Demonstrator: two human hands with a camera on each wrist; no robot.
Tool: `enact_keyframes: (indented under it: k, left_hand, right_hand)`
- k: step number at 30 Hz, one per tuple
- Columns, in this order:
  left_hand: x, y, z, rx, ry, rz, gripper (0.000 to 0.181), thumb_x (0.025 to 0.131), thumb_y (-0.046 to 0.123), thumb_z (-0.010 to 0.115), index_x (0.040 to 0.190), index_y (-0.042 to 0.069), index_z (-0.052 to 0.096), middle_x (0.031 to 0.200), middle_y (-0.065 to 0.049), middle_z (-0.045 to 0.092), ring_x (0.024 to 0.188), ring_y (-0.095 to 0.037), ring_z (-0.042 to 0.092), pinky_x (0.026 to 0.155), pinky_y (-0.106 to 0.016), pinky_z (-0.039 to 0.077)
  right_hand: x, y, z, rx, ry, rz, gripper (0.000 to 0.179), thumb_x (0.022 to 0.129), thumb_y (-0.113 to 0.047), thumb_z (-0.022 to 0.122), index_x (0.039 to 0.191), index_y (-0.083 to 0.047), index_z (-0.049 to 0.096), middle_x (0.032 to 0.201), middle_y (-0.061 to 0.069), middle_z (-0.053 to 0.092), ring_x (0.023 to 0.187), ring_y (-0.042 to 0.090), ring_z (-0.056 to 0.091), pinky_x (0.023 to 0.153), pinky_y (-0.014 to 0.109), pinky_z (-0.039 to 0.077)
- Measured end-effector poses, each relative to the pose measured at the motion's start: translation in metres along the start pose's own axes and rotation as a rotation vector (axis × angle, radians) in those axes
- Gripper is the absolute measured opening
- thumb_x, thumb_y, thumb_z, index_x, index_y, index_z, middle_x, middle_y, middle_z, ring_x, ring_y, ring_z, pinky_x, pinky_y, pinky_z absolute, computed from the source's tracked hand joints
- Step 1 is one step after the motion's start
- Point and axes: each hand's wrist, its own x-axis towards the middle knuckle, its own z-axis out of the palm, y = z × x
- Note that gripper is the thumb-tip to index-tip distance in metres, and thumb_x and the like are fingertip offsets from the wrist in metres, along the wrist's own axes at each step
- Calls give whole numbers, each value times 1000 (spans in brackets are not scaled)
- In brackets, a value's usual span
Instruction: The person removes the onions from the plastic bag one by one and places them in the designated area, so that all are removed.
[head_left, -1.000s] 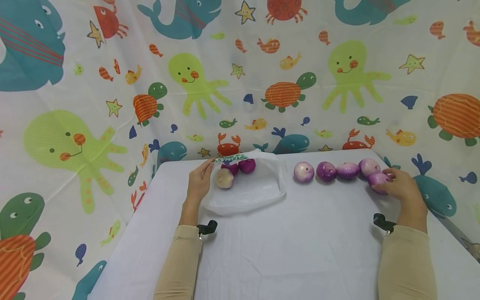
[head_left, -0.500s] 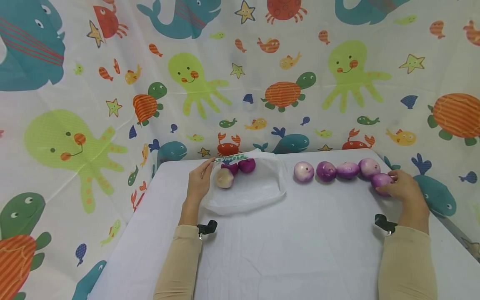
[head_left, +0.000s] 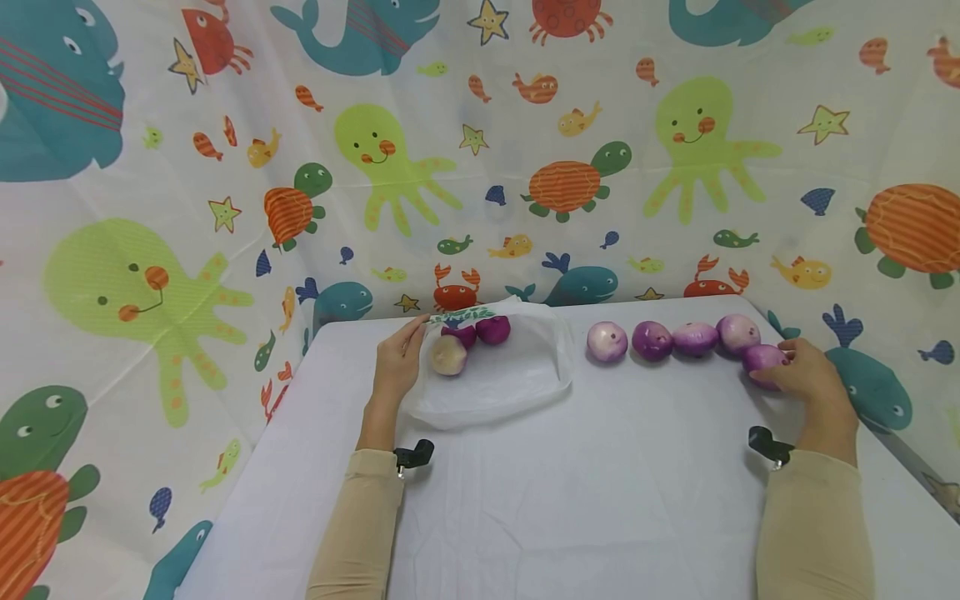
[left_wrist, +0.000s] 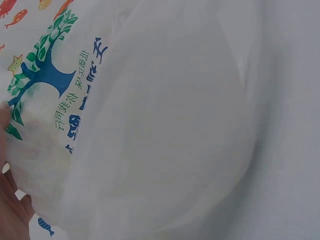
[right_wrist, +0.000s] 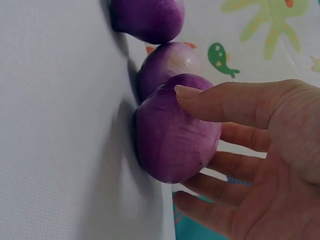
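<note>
My left hand [head_left: 397, 362] pinches the left rim of a white plastic bag [head_left: 502, 396], which lies with its mouth towards me. Inside the bag are two dark purple onions [head_left: 493, 330] and one pale onion [head_left: 448, 356]. In the left wrist view the bag [left_wrist: 175, 120] fills most of the picture, and its print shows a blue and green tree. At the right, my right hand [head_left: 813, 379] holds a purple onion [head_left: 763, 365] at the end of a row. The right wrist view has the thumb across this onion [right_wrist: 175, 135] and the fingers behind it.
Left of the held onion, the row continues with a light purple onion [head_left: 738, 334], two purple onions [head_left: 652, 341] and a paler onion [head_left: 607, 342] nearest the bag. A white cloth covers the table [head_left: 600, 483]. Behind it hangs a sea-animal curtain [head_left: 480, 208].
My right hand has shifted slightly to the right, and the purple onion in it has moved the same way. The left hand and the bag have stayed in place.
</note>
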Motion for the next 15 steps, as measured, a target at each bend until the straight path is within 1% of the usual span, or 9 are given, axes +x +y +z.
enact_keyframes:
  k: [4,11,15]
  left_hand:
    - [0,-1,0,1,-2,3,37,111,30,52,140,12,66,142,-10,67,139,-30,58,115,-48,50]
    - [1,-2,1,-6,-5,-4,38,111,30,52,140,11,66,143,-10,66,139,-29,58,115,-48,49]
    - [1,-2,0,-4,-7,-6,37,111,30,52,140,14,66,143,-9,66,140,-29,58,115,-47,49]
  right_hand:
    - [0,-1,1,2,-2,5,112,91,-53,75,159,9,10,155,42,22,136,66,24,103,86,31]
    - [2,-2,1,11,-11,27,122,88,-62,74,162,6,5,159,43,14,142,68,17,105,87,27]
    - [3,-2,0,2,2,15,126,86,-66,74,163,3,2,161,44,9,144,69,11,105,88,25]
